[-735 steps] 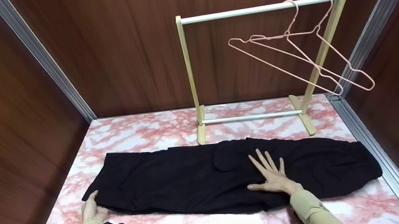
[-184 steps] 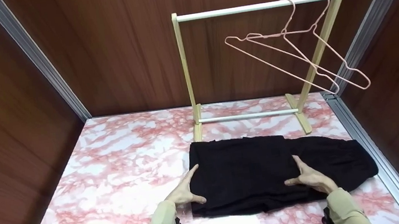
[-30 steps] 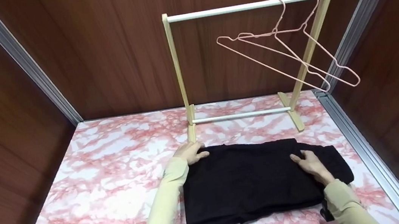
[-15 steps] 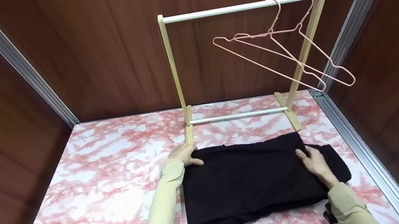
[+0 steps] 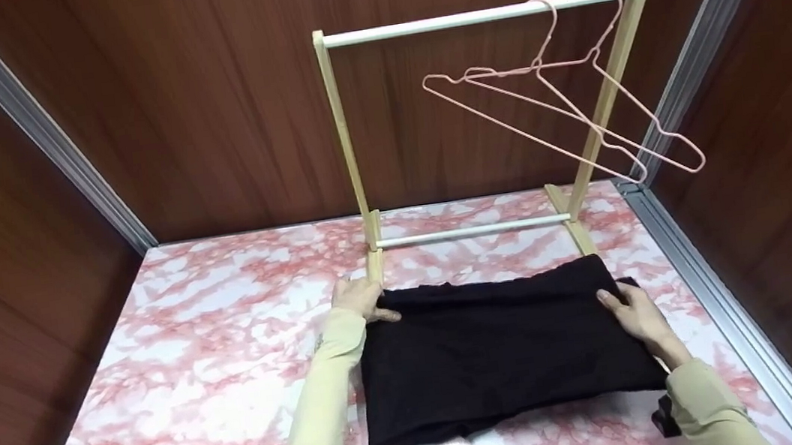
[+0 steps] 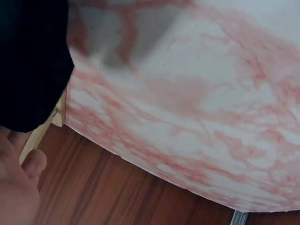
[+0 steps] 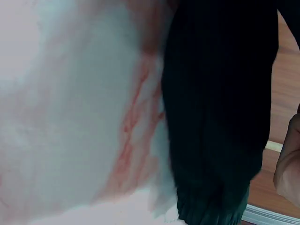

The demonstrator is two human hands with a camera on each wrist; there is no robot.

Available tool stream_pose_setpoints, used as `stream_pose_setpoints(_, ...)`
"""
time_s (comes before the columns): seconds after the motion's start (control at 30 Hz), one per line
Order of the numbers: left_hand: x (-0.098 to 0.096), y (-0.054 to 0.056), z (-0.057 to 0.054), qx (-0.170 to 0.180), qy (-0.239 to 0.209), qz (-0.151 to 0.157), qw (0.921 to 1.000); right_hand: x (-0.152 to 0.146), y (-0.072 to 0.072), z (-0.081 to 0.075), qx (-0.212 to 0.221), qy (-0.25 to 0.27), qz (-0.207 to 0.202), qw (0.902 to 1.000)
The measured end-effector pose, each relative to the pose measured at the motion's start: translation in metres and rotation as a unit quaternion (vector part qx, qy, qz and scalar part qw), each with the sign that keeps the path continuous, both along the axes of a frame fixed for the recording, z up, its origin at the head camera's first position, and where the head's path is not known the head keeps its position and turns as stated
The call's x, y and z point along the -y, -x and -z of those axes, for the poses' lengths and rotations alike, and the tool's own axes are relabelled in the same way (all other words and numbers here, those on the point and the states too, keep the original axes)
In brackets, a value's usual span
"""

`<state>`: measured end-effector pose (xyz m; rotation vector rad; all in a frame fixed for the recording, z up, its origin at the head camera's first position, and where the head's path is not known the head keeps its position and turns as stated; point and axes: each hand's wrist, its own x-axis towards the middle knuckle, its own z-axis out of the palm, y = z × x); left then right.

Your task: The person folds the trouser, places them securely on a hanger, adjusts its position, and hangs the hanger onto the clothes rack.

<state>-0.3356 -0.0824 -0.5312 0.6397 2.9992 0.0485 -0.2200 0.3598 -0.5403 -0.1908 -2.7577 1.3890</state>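
Note:
Black trousers (image 5: 495,354), folded into a wide rectangle, are held between both hands in the head view. My left hand (image 5: 358,299) grips their far left corner, thumb on top. At the far right corner, my right hand (image 5: 638,314) pinches the cloth with its thumb in front. The right side is raised off the table. In the left wrist view, the left hand (image 6: 16,187) shows at the edge below the dark cloth (image 6: 33,61). A part of the trousers with a gathered elastic end (image 7: 211,206) hangs down in the right wrist view, beside the right hand (image 7: 288,159).
A small clothes rack (image 5: 480,18) with a white rail and wooden posts stands behind the trousers. Two pink hangers (image 5: 536,68) hang at its right end. Wood-patterned walls (image 5: 240,121) enclose the pink-and-white marbled table (image 5: 234,378) at the back and sides.
Earlier the trousers lay stretched lengthwise, then folded over from the left. In the last second my right hand has moved right and raised that side; the gathered end no longer sticks out on the table.

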Motion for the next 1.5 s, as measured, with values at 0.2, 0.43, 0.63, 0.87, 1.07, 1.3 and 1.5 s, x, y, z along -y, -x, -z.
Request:
stream_pose_setpoints(0.2, 0.001, 0.001, 0.003, 0.003, -0.036, -0.004, 0.9993, -0.012, 0.007, 0.000, -0.004, -0.051, 0.012, 0.9986)
stream_pose_setpoints(0.43, 0.005, 0.001, 0.007, 0.091, -0.177, -0.006, 0.9801, -0.024, 0.011, 0.007, 0.032, -0.074, 0.028, 0.9964)
stream_pose_setpoints(0.63, 0.001, -0.003, 0.014, 0.096, -0.241, 0.032, 0.9652, -0.026, 0.010, 0.008, 0.070, -0.084, 0.032, 0.9935)
stream_pose_setpoints(0.87, 0.007, -0.003, 0.016, 0.027, -0.202, 0.080, 0.9756, -0.018, 0.008, 0.012, 0.092, -0.068, -0.003, 0.9934)
stream_pose_setpoints(1.07, 0.019, 0.000, 0.020, -0.030, -0.142, 0.059, 0.9877, 0.001, 0.007, 0.012, 0.081, -0.041, -0.054, 0.9944)
stream_pose_setpoints(1.3, 0.027, 0.003, 0.024, -0.050, -0.135, 0.029, 0.9891, 0.012, 0.010, 0.008, 0.053, -0.044, -0.054, 0.9962)
stream_pose_setpoints(1.5, 0.024, 0.003, 0.022, -0.065, -0.128, 0.006, 0.9896, 0.007, 0.013, -0.003, 0.015, -0.071, -0.047, 0.9963)
